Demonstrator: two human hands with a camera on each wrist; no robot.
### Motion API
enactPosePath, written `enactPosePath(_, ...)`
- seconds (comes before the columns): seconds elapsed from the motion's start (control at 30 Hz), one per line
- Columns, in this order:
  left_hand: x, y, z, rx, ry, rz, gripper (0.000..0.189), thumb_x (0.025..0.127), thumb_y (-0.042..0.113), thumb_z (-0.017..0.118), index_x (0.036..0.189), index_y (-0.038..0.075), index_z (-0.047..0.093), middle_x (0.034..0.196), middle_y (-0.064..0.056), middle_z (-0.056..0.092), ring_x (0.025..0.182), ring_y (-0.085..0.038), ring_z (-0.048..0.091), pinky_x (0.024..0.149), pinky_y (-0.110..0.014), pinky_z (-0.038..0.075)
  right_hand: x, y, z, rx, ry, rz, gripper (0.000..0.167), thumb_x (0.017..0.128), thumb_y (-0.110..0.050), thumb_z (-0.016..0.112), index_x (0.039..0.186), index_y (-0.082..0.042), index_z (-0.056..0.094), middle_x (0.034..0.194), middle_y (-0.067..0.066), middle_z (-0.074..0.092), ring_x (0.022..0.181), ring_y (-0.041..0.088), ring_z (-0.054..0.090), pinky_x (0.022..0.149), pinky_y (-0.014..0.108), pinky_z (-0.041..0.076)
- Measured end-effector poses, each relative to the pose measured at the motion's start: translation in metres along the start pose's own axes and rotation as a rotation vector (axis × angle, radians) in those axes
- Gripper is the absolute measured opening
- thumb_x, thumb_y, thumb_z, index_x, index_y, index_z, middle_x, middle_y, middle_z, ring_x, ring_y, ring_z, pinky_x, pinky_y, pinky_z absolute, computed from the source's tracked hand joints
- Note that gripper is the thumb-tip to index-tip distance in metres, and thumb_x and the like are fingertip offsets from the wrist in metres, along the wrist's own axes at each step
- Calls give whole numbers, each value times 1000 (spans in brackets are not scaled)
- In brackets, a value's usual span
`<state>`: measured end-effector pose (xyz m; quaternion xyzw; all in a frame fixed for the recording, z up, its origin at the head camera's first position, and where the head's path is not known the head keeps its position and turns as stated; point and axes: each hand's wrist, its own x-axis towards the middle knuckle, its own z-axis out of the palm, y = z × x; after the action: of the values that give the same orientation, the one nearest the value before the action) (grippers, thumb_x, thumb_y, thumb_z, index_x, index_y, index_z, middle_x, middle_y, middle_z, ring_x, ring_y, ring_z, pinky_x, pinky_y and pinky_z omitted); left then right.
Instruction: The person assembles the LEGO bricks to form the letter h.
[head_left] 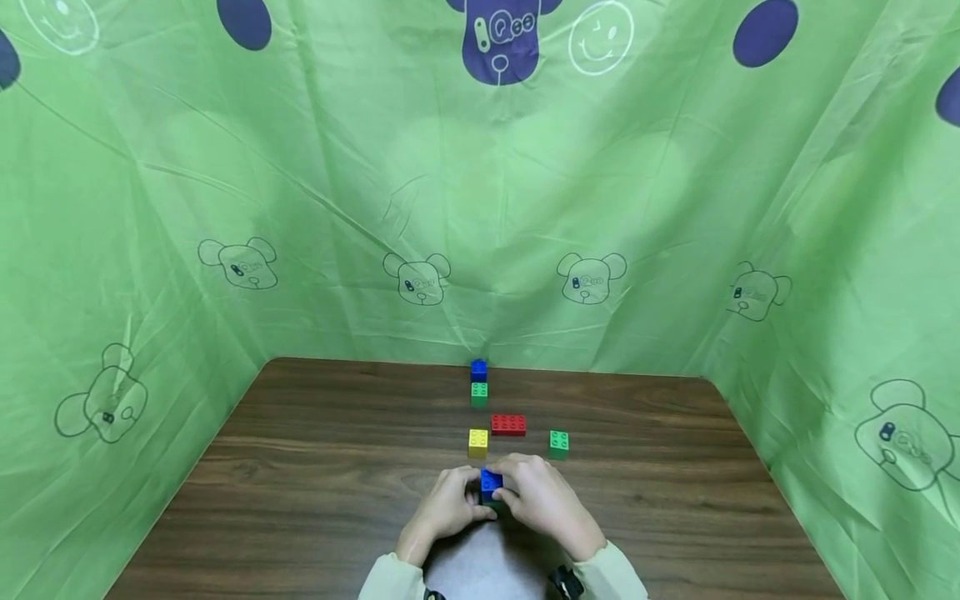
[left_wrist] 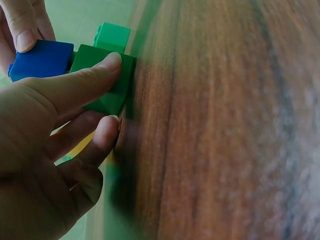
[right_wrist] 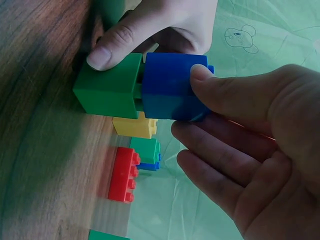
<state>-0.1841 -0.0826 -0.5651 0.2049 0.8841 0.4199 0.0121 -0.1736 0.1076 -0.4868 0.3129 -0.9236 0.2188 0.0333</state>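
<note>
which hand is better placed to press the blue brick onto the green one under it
The right hand, most likely: it pinches the blue brick, and a gap shows between that and the green brick below. The left hand holds the green brick, so seems better suited to steadying.

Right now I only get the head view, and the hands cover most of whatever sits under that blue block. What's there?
Observer: A green block; the right wrist view shows it plainly.

Operator: Oh! Are the two pushed all the way together?

Observer: No, a narrow gap shows between it and the blue block.

Operator: And what is the thumb of the left hand doing?

Observer: On the left hand, the thumb lies against the green block's side.
</note>
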Motion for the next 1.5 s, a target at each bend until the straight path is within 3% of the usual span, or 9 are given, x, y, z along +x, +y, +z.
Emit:
enactPosePath(0.47,0,2,-1,33,12,0,29,72,21,93,91,17,72,83,5,63,68,-3,51,60,-19,42,1,-2,-5,-12,-20,28,26,85,-14,82,109,-7,76,101,2,74,92,17,70,77,33,59)
enactPosePath(0.77,1,4,-1,35,8,5,29,72,20,92,93,16,72,82,3,62,67,-1,49,60,-19,42,-1,-1,-2,44,10,55,25,83,-12,83,107,-6,77,95,1,72,87,20,71,71,29,58)
enactPosePath(1.0,1,5,-2,42,-1,-5,31,72,20,93,94,16,72,82,2,62,67,-1,48,60,-20,41,0,-1,0,65,14,85,23,82,-11,84,104,-6,78,97,1,74,91,20,72,74,30,58)
enactPosePath(1.23,2,4,-1,66,-7,-16,31,72,21,93,93,17,71,83,6,61,68,-3,49,61,-21,41,4,-3,-1,42,13,111,23,80,-12,86,102,-8,80,99,1,76,92,18,72,75,33,59)
enactPosePath(1.5,2,7,-1,75,4,-19,30,71,22,93,86,19,67,76,2,57,64,0,44,57,-21,39,5,-5,0,-15,21,103,23,79,-11,86,101,-8,80,98,2,77,91,19,73,75,34,60)
